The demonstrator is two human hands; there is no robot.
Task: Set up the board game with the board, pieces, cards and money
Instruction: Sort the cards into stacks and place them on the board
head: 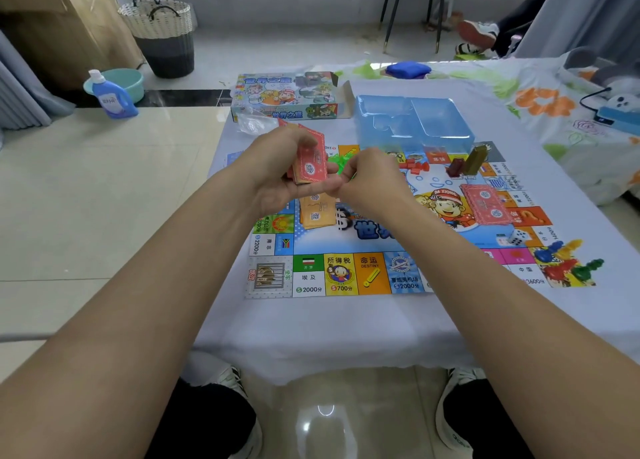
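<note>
The board (346,271), bright with coloured squares and a cartoon centre, lies flat on the table (311,330). At its 11 o'clock, left hand (277,171) grips red cards (310,164); right hand (367,181) pinches their lower edge.

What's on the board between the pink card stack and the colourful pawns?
In the head view, a white die lies between the pink card stack and the pawns, on the board.

The board (346,275) lies mid-tabletop (311,327). Behind it, the box (287,96) sits at the far left edge, the tray (414,122) to its right. On the board's right side lies a die (517,238), with pawns (561,262) at its near right corner.
</note>
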